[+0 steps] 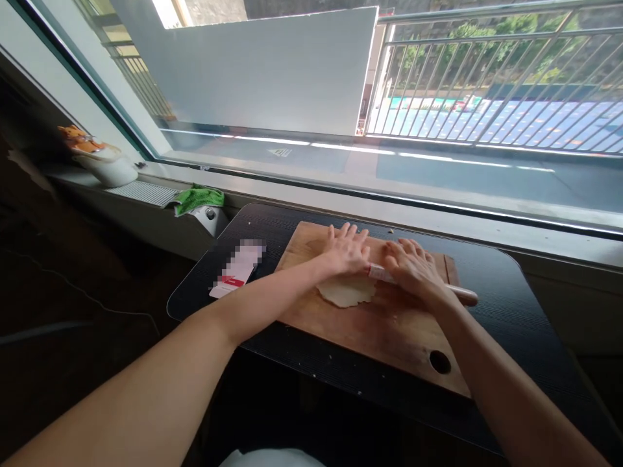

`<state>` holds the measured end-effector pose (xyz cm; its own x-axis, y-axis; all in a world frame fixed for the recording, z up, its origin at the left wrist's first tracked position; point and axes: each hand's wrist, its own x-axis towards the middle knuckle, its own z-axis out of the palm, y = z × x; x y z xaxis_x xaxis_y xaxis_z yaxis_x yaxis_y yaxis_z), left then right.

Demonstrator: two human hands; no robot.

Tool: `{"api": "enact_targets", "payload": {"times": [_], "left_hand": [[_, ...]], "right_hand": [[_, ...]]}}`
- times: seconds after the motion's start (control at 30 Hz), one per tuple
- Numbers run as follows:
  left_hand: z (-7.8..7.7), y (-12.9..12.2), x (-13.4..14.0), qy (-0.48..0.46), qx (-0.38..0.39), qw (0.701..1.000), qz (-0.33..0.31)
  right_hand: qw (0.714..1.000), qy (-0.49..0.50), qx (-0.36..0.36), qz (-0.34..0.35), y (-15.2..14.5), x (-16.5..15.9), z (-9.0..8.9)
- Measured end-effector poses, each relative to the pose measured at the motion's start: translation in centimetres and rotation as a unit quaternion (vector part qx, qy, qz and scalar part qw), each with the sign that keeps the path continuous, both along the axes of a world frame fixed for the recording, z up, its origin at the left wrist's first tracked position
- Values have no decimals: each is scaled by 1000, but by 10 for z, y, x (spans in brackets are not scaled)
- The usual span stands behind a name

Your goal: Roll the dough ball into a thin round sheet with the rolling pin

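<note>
A wooden rolling pin [466, 296] lies across a flattened sheet of dough [346, 292] on a wooden cutting board [370, 331]. My left hand [346, 250] rests palm down over the pin's left part, its fingers stretched out and spread. Farther right, my right hand [413, 264] lies flat on the pin, fingers extended forward. Between the two hands a stretch of the pin shows, with a white and red label. The pin's right end sticks out past my right wrist. Its left end is hidden under my left hand and forearm.
The board sits on a dark table [302, 353], below a window sill [438, 217]. A pinkish-white packet [238, 272], partly blurred out, lies left of the board. On the ledge at left are a green cloth [199, 198] and a white pot [109, 167]. Small crumbs dot the table's near edge.
</note>
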<state>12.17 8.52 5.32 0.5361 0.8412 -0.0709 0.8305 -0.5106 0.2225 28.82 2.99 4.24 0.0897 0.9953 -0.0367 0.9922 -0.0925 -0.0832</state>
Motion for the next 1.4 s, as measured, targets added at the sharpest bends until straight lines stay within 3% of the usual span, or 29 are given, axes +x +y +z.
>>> {"api": "enact_targets", "payload": {"times": [0.1, 0.3, 0.43, 0.53, 0.67, 0.77, 0.83, 0.93, 1.0, 1.07, 1.17, 1.23, 1.3, 1.4], "left_hand": [[-3, 10, 5, -6, -19, 1000, 23], [-14, -38, -14, -53, 66, 996, -11], [-5, -11, 0, 4, 12, 1000, 13], [4, 7, 13, 42, -28, 999, -8], [-2, -27, 1, 8, 6, 998, -69], [-8, -46, -7, -37, 35, 997, -54], [-8, -34, -2, -39, 9, 999, -35], [-2, 0, 13, -11, -58, 998, 10], [2, 8, 18, 1, -75, 997, 29], [1, -5, 13, -1, -58, 998, 17], [-6, -44, -3, -25, 7, 999, -35], [-9, -56, -8, -36, 39, 998, -46], [-8, -44, -3, -33, 36, 998, -36], [-2, -4, 13, -15, -7, 1000, 9]], "right_hand": [[999, 11, -20, -38, 10, 0, 6], [1000, 8, 16, 17, -34, -7, -5], [999, 30, -7, -29, -7, -5, 3], [996, 39, -30, -73, 9, -7, 10], [999, 13, 10, -32, -28, -15, 0], [1000, 5, 29, -2, -47, -13, -8], [1000, 15, 13, -12, -34, -8, -6], [996, 32, -15, -81, 5, 0, 3], [992, 36, -9, -121, 16, 1, 7], [992, 35, -2, -123, 4, -3, 5], [997, 15, 20, -72, -34, -10, -5], [997, -2, 48, -54, -46, -11, -8], [996, 2, 55, -65, -34, -8, -6], [993, 28, 28, -115, 7, -1, 2]]}}
